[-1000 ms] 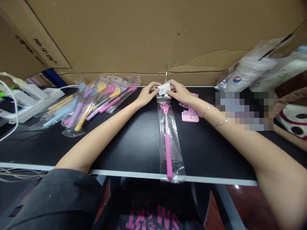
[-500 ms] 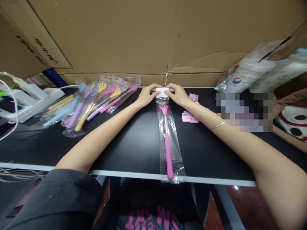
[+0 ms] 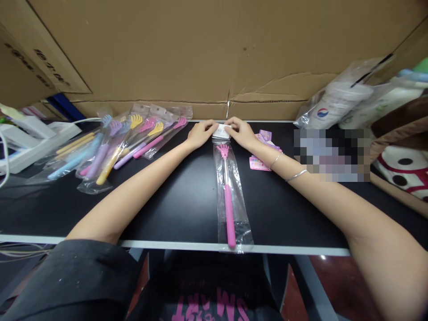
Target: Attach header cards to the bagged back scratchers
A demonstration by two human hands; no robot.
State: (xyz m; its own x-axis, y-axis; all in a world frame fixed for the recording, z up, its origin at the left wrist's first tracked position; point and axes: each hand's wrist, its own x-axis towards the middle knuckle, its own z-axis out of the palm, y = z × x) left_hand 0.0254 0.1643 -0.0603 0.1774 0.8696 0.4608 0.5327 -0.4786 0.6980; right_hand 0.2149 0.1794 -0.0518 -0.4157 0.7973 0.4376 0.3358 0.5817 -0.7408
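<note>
It looked like a packing spot in a workshop or stockroom, though which could not be told. Plain cardboard (image 3: 160, 49) stood behind the black worktop (image 3: 177, 200), where several bagged back scratchers (image 3: 109, 165) lay near a power strip (image 3: 36, 154), with small printed cards (image 3: 259, 164) and a drink cup (image 3: 344, 104) farther right.

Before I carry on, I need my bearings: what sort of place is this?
Probably a packing or labelling workstation, perhaps makeshift: a black desktop backed by cardboard, a pile of bagged back scratchers at the left, and a single bagged pink back scratcher lying in front of the person.
</note>
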